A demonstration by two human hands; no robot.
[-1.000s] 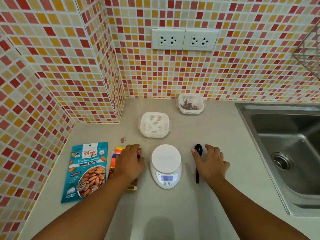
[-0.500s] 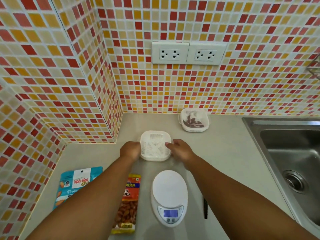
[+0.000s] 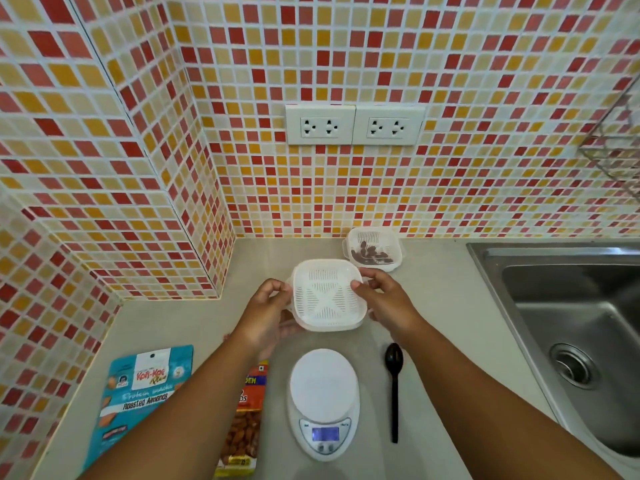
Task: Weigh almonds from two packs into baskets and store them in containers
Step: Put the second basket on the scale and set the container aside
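A white slotted basket [image 3: 327, 296] sits nested in a clear container and is lifted off the counter, tilted toward me. My left hand [image 3: 268, 311] grips its left side and my right hand [image 3: 382, 299] grips its right rim. Below it the white digital scale [image 3: 323, 400] stands bare, its display lit. A blue roasted-almond pack [image 3: 138, 396] lies flat at the left. A red and yellow almond pack [image 3: 244, 427] lies beside it, partly under my left forearm. A second basket in a container [image 3: 374, 252], with dark pieces inside, stands by the wall.
A black spoon [image 3: 394, 386] lies to the right of the scale. A steel sink [image 3: 571, 327] fills the right side. Tiled walls enclose the back and left, with two sockets [image 3: 355, 125] above the counter. A wire rack [image 3: 616, 143] hangs at the upper right.
Both hands left the pack and the spoon, reached to the empty basket at the back and lifted it up off the counter toward me.
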